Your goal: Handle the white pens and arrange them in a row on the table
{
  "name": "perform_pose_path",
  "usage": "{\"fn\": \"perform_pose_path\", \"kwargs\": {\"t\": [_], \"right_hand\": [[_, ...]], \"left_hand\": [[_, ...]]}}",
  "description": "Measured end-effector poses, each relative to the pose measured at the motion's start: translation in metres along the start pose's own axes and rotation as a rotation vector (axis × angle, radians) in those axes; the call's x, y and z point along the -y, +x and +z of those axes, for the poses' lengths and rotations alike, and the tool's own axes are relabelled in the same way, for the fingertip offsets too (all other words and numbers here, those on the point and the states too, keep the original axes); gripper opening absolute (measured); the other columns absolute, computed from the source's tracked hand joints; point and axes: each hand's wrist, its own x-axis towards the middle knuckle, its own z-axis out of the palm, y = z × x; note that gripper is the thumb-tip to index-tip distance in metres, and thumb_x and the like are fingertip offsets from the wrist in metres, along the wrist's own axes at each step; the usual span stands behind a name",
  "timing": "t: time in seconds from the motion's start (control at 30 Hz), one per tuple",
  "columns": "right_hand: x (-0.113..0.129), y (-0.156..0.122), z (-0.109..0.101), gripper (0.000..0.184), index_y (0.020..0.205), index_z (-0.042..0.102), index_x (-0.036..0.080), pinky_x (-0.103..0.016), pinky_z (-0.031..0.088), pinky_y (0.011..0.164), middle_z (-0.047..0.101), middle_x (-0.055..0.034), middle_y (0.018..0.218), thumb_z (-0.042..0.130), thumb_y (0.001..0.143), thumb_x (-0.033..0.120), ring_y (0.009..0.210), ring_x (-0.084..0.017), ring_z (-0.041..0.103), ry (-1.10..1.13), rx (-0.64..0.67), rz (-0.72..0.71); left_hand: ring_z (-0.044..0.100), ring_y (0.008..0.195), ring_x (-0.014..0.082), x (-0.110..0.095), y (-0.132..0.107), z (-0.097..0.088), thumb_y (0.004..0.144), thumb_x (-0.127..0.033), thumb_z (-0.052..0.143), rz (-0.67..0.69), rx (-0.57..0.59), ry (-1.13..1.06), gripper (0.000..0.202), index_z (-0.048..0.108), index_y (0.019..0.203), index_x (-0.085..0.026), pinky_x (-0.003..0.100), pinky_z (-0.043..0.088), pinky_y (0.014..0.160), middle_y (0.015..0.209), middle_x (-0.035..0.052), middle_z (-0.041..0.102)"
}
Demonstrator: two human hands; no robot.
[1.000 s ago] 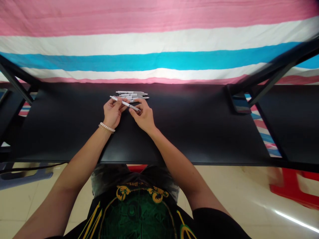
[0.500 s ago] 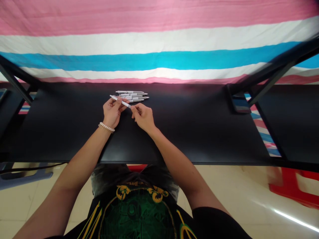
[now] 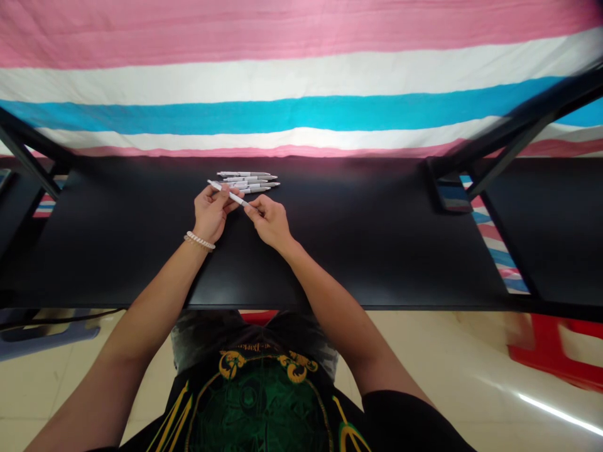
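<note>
- The left hand (image 3: 213, 212) is curled around the upper half of a white pen (image 3: 228, 194), with thumb and fingers pressed together on the barrel.
- The right hand (image 3: 272, 220) pinches the pen's lower end between thumb and forefinger. Its other fingers are folded under.
- The white pen hangs slanted just in front of the pile of pens (image 3: 249, 180), its top end left of the pile. It is lifted off the black table (image 3: 358, 238) on which the pile lies.
- The pile holds a few similar white pens, lying side by side and touching.
- The pen looks light, stiff and thin. Its smooth plastic barrel will likely slip or roll between the fingers, so the middle of the barrel seems the surest place to hold it. The narrow tip end suits only a fingertip pinch.
- A beaded bracelet (image 3: 200, 241) sits on the left wrist, nearer the person than the pile.
- A striped cloth (image 3: 301, 113) hangs behind the pile, and a red stool (image 3: 556, 351) stands far to its right on the floor.
- A second ago more of the pen showed, its tip reaching further right. The right fingers have since moved up over that end, closer to the left hand. I cannot tell whether a part has come off.
- The pile has not moved.
</note>
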Motion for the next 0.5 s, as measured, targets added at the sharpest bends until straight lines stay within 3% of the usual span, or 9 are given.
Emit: {"fn": "perform_pose_path", "kwargs": {"t": [0.17, 0.5], "right_hand": [[0.0005, 0.0014, -0.0006, 0.023, 0.077, 0.059, 0.020, -0.026, 0.033, 0.061, 0.062, 0.0018, 0.067, 0.062, 0.092, 0.038, 0.062, -0.013, 0.051, 0.044, -0.012, -0.008], [-0.0027, 0.0045, -0.0029, 0.026, 0.077, 0.056, 0.021, -0.026, 0.034, 0.056, 0.056, 0.0021, 0.062, 0.061, 0.092, 0.041, 0.058, -0.012, 0.048, 0.152, 0.083, 0.041]], "left_hand": [[0.076, 0.085, 0.0177, -0.0006, -0.0007, 0.0001, 0.078, -0.040, 0.087, 0.010, 0.023, -0.004, 0.034, 0.064, 0.089, -0.017, 0.034, 0.062, 0.088, 0.089, 0.0053, 0.076], [0.076, 0.087, 0.0172, -0.0044, -0.0017, 0.0009, 0.078, -0.040, 0.086, -0.023, 0.055, -0.010, 0.032, 0.064, 0.088, -0.019, 0.033, 0.062, 0.089, 0.089, 0.0036, 0.076]]}}
